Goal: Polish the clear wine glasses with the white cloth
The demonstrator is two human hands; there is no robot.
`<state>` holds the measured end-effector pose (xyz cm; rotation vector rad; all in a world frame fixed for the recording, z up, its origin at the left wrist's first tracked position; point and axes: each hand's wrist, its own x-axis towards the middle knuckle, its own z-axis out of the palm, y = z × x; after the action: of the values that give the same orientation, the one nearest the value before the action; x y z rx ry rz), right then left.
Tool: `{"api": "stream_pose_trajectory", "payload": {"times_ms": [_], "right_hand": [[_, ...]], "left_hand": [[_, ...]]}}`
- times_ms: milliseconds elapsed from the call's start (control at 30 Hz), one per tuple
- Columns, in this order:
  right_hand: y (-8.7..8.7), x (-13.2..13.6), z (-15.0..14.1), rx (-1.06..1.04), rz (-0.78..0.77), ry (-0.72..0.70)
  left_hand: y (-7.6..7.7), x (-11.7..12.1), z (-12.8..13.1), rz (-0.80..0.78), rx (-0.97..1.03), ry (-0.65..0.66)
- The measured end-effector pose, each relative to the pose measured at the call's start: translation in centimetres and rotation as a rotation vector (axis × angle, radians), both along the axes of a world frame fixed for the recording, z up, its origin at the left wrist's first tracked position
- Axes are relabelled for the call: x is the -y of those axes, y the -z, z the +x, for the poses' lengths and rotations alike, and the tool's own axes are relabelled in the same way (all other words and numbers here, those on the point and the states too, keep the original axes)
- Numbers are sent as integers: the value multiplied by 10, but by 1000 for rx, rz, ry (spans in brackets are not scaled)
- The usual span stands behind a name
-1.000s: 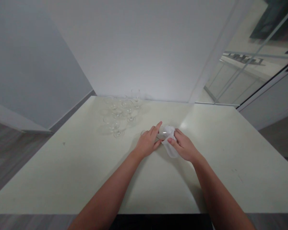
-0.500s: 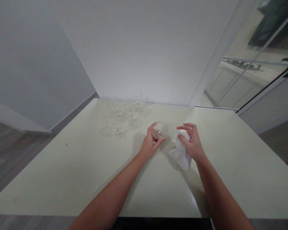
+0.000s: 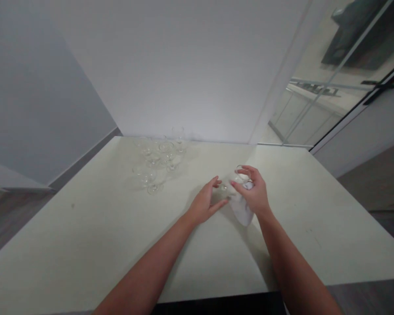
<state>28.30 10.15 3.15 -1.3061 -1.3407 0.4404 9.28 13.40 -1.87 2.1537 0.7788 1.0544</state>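
I record both forearms, left (image 3: 166,245) and right (image 3: 290,249), as uncovered. Left hand (image 3: 202,204) and right hand (image 3: 256,191) are bare, fingers slender. I log a black, straight-topped patch (image 3: 218,305) between the forearms; clothing or otherwise, I cannot tell.

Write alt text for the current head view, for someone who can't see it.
The right hand holds a clear glass and a white cloth over a pale table, while the left hand curves open beside the glass. More stemmed glasses are grouped toward the table's back left.

Pale table (image 3: 111,245), clear stemmed glasses (image 3: 167,151) in a cluster toward its far left
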Motion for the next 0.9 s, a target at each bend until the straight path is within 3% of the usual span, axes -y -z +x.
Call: {"api": "stream_pose_trajectory", "payload": {"times_ms": [167,300,400,533,700,833,900], "right_hand": [[-6,-9,78,132,36,376],[0,-9,131,217,16,509],[5,-7,156,222,-22,565],[12,-8,170,210,-37,583],[13,-11,170,222,-85,535],[-3,7,164,282,-148,653],[-15,24,156,309,-45,763]], "left_hand": [[2,-7,-2,102,-107,-53],[2,-11,-2,128,-269,-31],[2,-11,-1,32,-309,-43],[1,-8,-2,-56,-347,-46],[-1,-7,-3,-12,-462,-36],[0,-6,-4,-12,-452,-32],[-1,-4,-5,-1,-404,-48]]}}
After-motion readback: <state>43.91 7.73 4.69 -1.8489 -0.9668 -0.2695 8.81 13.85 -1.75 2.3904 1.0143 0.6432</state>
